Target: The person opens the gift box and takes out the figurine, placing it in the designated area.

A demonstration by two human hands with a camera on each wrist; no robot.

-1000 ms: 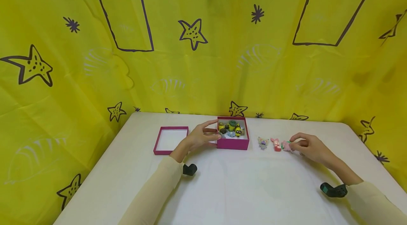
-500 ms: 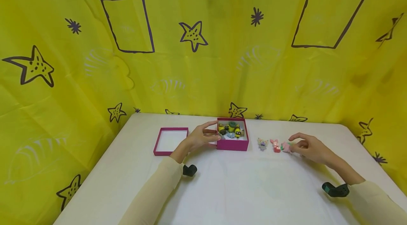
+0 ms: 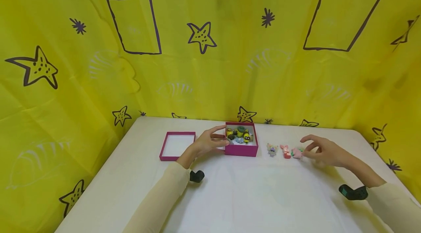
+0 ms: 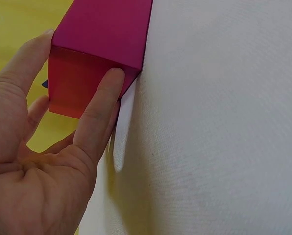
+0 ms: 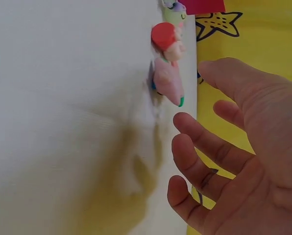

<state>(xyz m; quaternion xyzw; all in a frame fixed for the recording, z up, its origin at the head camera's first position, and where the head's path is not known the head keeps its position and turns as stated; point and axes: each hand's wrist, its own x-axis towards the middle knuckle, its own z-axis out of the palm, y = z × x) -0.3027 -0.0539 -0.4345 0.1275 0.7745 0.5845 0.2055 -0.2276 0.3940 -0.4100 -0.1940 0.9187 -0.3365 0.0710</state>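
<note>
In the head view my left hand [image 3: 208, 141] lies at the left end of a magenta box [image 3: 241, 150] holding several small figurines, yellow and green among them. Fairly straight fingers touch the box's end wall [image 4: 75, 78] in the left wrist view. To the right stands a row of 3 toys: a greyish figurine [image 3: 272, 149], a red-and-pink rabbit-like figurine [image 3: 286, 151] and a pink figurine [image 3: 297, 153] with green bits. My right hand [image 3: 323, 151] is beside the pink one, fingers apart and loosely bent. The right wrist view shows a gap between its fingertips and the pink figurine [image 5: 167, 81].
A shallow magenta-edged lid [image 3: 178, 146] lies on the white table [image 3: 250, 196], left of the box. Behind the table hangs a yellow curtain [image 3: 230, 75] with dark star drawings. Dark devices [image 3: 353, 192] sit on both wrists.
My right hand has let go of the pink figurine, spread its fingers and drawn slightly right. The left hand and the box have stayed in place.
</note>
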